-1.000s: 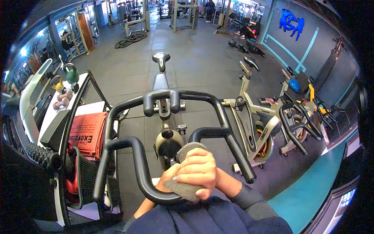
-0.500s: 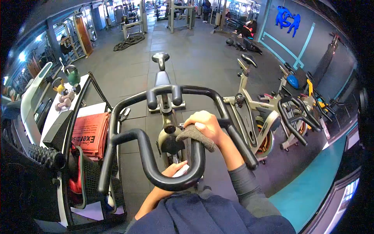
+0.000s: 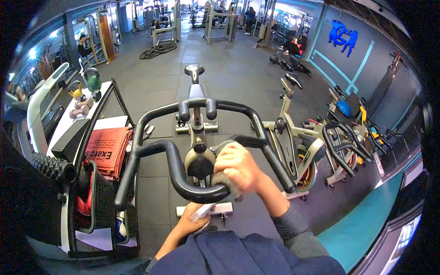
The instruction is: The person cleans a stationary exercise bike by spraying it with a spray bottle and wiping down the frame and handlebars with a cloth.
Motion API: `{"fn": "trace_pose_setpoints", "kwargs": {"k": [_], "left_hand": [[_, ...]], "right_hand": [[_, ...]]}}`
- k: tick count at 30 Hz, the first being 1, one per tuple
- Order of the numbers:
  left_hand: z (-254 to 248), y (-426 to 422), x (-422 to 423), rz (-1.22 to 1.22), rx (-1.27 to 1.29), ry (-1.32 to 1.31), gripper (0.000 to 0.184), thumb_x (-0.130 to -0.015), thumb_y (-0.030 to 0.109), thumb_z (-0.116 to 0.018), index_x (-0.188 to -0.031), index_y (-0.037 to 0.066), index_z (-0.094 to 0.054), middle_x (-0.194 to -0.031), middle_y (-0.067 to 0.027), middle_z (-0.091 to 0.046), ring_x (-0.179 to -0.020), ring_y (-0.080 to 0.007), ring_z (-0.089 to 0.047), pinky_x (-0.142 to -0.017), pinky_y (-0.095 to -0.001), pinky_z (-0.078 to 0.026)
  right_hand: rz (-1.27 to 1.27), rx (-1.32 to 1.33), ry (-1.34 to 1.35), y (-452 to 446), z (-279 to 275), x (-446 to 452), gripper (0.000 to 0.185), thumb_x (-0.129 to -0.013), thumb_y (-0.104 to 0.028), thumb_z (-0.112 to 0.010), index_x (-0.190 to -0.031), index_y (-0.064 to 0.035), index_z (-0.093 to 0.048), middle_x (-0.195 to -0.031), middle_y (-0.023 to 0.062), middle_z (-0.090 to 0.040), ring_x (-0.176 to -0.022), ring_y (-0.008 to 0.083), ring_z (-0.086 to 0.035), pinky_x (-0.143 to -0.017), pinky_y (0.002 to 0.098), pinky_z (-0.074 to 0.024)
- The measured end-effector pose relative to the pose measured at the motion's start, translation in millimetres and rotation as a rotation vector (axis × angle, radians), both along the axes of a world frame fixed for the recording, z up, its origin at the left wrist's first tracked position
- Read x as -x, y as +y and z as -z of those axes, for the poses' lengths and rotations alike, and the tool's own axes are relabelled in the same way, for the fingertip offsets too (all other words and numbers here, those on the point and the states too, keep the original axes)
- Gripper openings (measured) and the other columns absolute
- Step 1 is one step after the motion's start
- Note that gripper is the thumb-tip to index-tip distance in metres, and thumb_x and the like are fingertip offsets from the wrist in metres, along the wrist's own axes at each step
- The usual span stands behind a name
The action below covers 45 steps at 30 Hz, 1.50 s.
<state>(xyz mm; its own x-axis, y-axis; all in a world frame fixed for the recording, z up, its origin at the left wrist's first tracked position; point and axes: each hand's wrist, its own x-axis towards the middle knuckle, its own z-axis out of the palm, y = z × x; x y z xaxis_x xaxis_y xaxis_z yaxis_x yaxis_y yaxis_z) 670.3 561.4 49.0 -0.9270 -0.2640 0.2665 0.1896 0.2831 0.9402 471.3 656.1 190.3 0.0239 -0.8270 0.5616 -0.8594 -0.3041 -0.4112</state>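
Observation:
The black handlebar (image 3: 178, 181) of an exercise bike is right in front of me. My right hand (image 3: 239, 166) is closed around a grey cloth (image 3: 223, 182), which wraps the right bend of the inner grip loop. Below that loop, close to my body, my left hand (image 3: 189, 222) grips a white object (image 3: 201, 212). Only part of this object shows, so its kind is unclear. Beyond the handlebar stands the bike's saddle (image 3: 194, 70).
On the left, a rack (image 3: 115, 98) carries kettlebells (image 3: 93, 81), dumbbells (image 3: 79, 111), red exercise packets (image 3: 108, 149) and a dark basket (image 3: 101, 201). More exercise bikes (image 3: 298, 133) stand to the right. A coiled rope (image 3: 158, 51) lies farther back, where people are visible.
My right hand has slid the cloth down and nearer along the loop's right side. My left hand and the white object sit slightly lower and farther left.

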Motion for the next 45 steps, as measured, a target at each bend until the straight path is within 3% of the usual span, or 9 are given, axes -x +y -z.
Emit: {"fn": "trace_pose_setpoints", "kwargs": {"k": [6, 13, 16, 18, 21, 25, 35, 38, 45], "left_hand": [[-20, 13, 6, -0.018, -0.074, -0.228, 0.023, -0.074, 0.009, -0.068, -0.095, 0.002, -0.063, -0.083, -0.0069, -0.066, -0.077, -0.0159, -0.061, -0.071, -0.0314, -0.048], [-4, 30, 12, -0.056, -0.163, -0.243, 0.036, -0.074, 0.014, -0.071, -0.106, 0.004, -0.058, -0.096, -0.0071, -0.063, -0.089, -0.0169, -0.059, -0.075, -0.0327, -0.048], [-5, 32, 8, 0.044, 0.052, -0.303, 0.038, -0.074, 0.014, -0.071, -0.109, 0.005, -0.056, -0.099, -0.0078, -0.061, -0.092, -0.0183, -0.058, -0.075, -0.0336, -0.048], [-17, 37, 6, 0.007, -0.043, -0.595, 0.056, -0.076, 0.03, -0.072, -0.125, 0.015, -0.051, -0.106, -0.009, -0.064, -0.099, -0.0199, -0.06, -0.086, -0.0328, -0.047], [-43, 43, 9, -0.006, -0.053, -0.646, 0.033, -0.075, 0.012, -0.069, -0.106, 0.007, -0.06, -0.098, -0.0067, -0.061, -0.089, -0.0174, -0.059, -0.075, -0.0338, -0.048], [-16, 29, 14, 0.046, 0.082, -0.054, 0.028, -0.075, 0.01, -0.067, -0.102, 0.007, -0.061, -0.088, -0.0036, -0.063, -0.081, -0.0161, -0.06, -0.072, -0.0318, -0.048], [-9, -32, 0, 0.251, -0.074, -0.282, 0.042, -0.07, 0.005, -0.066, -0.111, 0.003, -0.06, -0.105, -0.0129, -0.064, -0.1, -0.0251, -0.059, -0.09, -0.0357, -0.043], [1, -57, 1, 0.364, 0.012, -0.067, 0.051, -0.067, 0.001, -0.062, -0.117, 0.004, -0.057, -0.111, -0.0144, -0.061, -0.106, -0.0272, -0.058, -0.092, -0.0359, -0.042], [-37, -92, -3, 0.481, 0.064, -0.077, 0.055, -0.066, -0.001, -0.06, -0.12, 0.004, -0.053, -0.113, -0.015, -0.058, -0.108, -0.0288, -0.056, -0.094, -0.0358, -0.042]], "right_hand": [[0.34, 0.178, -0.038, 5, -10, -60, 0.019, -0.07, -0.02, -0.049, -0.071, -0.0039, -0.06, -0.069, 0.0123, -0.06, -0.07, 0.0291, -0.057, -0.08, 0.0423, -0.0428], [0.254, 0.222, -0.037, 2, -7, -49, 0.019, -0.068, -0.021, -0.051, -0.064, -0.004, -0.061, -0.062, 0.0111, -0.058, -0.062, 0.0275, -0.056, -0.074, 0.0405, -0.0426], [0.255, 0.22, -0.045, 1, -6, -48, 0.02, -0.068, -0.021, -0.052, -0.064, -0.0037, -0.061, -0.062, 0.0122, -0.059, -0.063, 0.0278, -0.057, -0.073, 0.0403, -0.0427], [0.255, 0.211, -0.036, 2, -6, -49, 0.02, -0.068, -0.021, -0.052, -0.063, -0.0034, -0.061, -0.063, 0.0134, -0.059, -0.063, 0.0283, -0.057, -0.073, 0.0401, -0.0428], [0.272, 0.209, -0.009, 2, -9, -50, 0.02, -0.068, -0.021, -0.052, -0.063, -0.0037, -0.061, -0.062, 0.0133, -0.059, -0.063, 0.0285, -0.057, -0.073, 0.0402, -0.0428], [0.314, 0.226, -0.003, 1, -9, -55, 0.019, -0.068, -0.02, -0.052, -0.063, -0.0039, -0.06, -0.062, 0.0135, -0.058, -0.062, 0.0288, -0.056, -0.072, 0.0399, -0.043], [0.498, 0.108, 0.041, 1, -20, -75, 0.018, -0.071, -0.018, -0.051, -0.068, -0.0033, -0.061, -0.068, 0.0122, -0.061, -0.068, 0.0283, -0.059, -0.079, 0.041, -0.0442], [0.627, 0.05, 0.127, -4, -24, -87, 0.017, -0.072, -0.016, -0.052, -0.063, -0.0042, -0.059, -0.062, 0.0105, -0.058, -0.064, 0.0273, -0.057, -0.075, 0.0395, -0.0441], [1.066, -0.011, 0.376, -35, -28, -132, 0.023, -0.074, -0.016, -0.055, -0.053, -0.0064, -0.054, -0.052, 0.0107, -0.054, -0.056, 0.027, -0.053, -0.067, 0.0383, -0.0424]]}}
